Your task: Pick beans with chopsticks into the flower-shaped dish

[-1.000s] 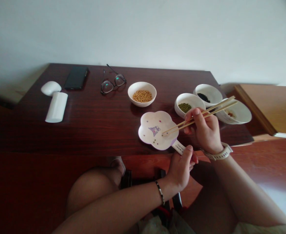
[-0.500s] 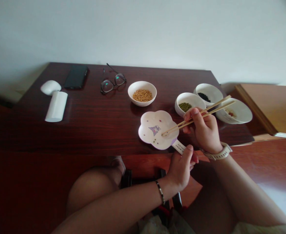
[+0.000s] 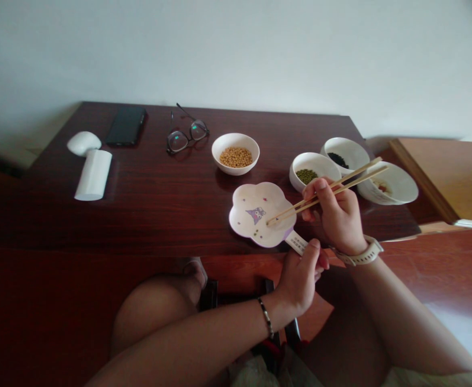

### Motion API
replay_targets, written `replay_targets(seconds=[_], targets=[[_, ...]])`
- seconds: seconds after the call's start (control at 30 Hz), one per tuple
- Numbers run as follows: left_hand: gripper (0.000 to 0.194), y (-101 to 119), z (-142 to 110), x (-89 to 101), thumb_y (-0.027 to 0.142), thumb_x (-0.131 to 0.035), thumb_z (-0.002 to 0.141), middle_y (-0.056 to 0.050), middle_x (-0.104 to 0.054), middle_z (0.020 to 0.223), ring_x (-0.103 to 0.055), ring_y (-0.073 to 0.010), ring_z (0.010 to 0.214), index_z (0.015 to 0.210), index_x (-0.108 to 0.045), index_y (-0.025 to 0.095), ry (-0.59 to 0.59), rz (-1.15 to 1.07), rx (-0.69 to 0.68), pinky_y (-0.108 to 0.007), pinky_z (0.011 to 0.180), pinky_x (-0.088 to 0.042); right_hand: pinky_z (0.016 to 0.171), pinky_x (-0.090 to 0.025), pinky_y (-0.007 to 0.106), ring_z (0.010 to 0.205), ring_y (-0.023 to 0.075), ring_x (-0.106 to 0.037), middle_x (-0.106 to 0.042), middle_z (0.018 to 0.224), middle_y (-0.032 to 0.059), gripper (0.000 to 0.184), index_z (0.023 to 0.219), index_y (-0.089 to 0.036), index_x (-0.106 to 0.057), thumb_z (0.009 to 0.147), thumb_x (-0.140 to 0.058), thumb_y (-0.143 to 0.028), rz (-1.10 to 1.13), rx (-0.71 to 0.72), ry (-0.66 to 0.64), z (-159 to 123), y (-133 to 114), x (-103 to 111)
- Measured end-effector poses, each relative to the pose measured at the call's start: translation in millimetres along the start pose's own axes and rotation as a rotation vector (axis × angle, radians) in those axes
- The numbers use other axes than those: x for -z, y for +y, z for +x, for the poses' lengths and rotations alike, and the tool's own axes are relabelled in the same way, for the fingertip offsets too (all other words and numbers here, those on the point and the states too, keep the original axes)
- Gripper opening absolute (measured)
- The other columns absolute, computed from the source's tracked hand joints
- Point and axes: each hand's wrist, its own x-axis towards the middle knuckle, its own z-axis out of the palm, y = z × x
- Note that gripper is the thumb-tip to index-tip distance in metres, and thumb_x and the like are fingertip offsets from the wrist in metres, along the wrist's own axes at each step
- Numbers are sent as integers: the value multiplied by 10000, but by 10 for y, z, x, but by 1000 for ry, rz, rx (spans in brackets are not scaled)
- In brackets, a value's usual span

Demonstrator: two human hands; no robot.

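Over the dark wood surface, the right hand clamps slim bamboo chopsticks in its fingers, the left hand pinching a white flower-shaped plate by its handle

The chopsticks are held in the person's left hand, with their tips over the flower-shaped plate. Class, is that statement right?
Not quite: the head view shows the chopsticks held in the right hand, the one with the white watch, not the left. Their tips are indeed over the flower-shaped plate.
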Motion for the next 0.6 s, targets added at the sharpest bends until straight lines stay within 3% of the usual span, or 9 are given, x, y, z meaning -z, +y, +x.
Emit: replay_targets(seconds=[0.6], targets=[[619,18,4,-23,778,-633,935,67,-369,624,-259,-96,570,729,-517,205,19,20,22,-306,585,-166,411,-377,226,452,113,-522,-611,567,-17,470,837,-232,-675,1081,-602,-626,5,8,-16,0,-15,-6]])
